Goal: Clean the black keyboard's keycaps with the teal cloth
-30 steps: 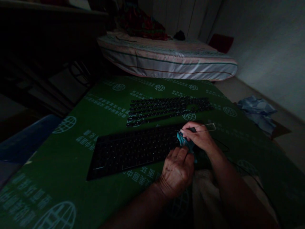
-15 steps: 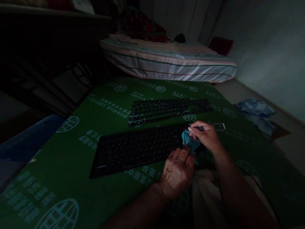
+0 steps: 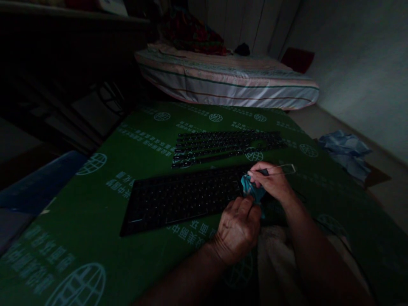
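Observation:
A black keyboard lies at a slant on the green table cover, its key area dotted with small light points. Over its right end, my left hand is closed, its fingertips pinching a teal cloth. My right hand grips the dark handle of what looks like a wire keycap puller. The wire loop sticks out to the right, while the other end meets the cloth at the fingertips. Behind the keyboard, loose black keycaps are laid out in several rows. My hands hide the keyboard's right end.
The green cover with white print spreads around the keyboard. A thin cable runs along the right side. A bed with striped bedding stands beyond, and crumpled blue fabric lies on the right. The room is dim.
My right hand has moved slightly left with the puller, and the teal cloth is bunched a little differently. My left hand stays in nearly the same place.

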`<action>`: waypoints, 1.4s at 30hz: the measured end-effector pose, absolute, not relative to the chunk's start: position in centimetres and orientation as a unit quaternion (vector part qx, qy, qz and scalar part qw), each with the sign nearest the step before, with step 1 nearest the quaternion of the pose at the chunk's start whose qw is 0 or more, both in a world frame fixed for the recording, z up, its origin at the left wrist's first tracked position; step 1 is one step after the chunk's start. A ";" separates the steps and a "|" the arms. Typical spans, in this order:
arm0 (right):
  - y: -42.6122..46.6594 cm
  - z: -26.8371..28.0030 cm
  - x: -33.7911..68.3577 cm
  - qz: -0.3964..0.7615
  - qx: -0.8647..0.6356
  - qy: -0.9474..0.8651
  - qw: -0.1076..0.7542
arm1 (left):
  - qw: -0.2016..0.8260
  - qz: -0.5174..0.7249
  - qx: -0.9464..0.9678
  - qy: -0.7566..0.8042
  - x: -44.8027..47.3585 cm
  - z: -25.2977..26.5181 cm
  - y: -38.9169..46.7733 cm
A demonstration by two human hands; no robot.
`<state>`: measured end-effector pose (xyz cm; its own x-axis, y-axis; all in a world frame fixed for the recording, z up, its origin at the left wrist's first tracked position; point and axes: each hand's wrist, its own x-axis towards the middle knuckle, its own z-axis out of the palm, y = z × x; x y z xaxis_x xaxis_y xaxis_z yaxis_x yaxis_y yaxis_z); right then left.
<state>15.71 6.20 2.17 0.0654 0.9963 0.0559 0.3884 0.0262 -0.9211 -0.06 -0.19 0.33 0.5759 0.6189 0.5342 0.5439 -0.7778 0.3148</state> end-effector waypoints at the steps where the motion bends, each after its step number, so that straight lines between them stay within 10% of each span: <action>1: 6.2 2.2 15.7 0.362 -0.596 -0.579 0.422 | 0.059 0.325 0.886 0.326 0.0 0.3 -0.2; 42: 6.3 2.7 15.7 0.369 -0.604 -0.576 0.409 | 0.075 0.335 0.883 0.320 0.2 0.1 0.0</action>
<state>15.66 6.31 2.67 0.0632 0.9977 0.0261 0.3943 -0.0010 -0.9190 0.15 0.04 0.13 0.5716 0.6149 0.5433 0.5139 -0.7844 0.3472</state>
